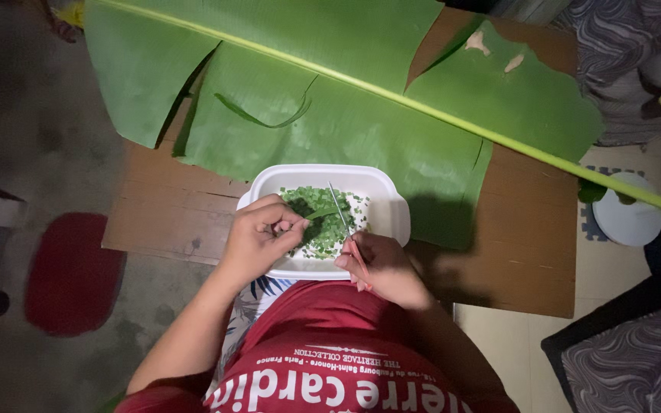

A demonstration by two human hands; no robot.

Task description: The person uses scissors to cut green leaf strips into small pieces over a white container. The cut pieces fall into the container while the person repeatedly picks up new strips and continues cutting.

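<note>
View: head camera, looking straight down at a person's two hands over a low wooden table (pixel 529 229).
Left hand: left hand (pixel 258 239), at centre frame, fingers pinched narrow on a thin green strip (pixel 321 213) held over the tub.
Right hand: right hand (pixel 384 268), just right of centre, closed around a red-handled knife (pixel 343 222) whose slim blade points up the frame across the greens.
Tub: white rectangular tub (pixel 392 210), centre frame, at the table's near edge, touching both hands.
Contents: chopped green pieces (pixel 323 229) fill the middle of the tub, partly hidden by the left fingers.
Behind the tub: a large banana leaf (pixel 346 115) spreads over the upper half of the frame, torn in places, its pale midrib running down to the right.
On the leaf: two small pale scraps (pixel 477 42) at upper right.
Right edge: a white round object (pixel 627 218) on the floor.
Lower left: a dark red mat (pixel 70 275) on the grey floor.
</note>
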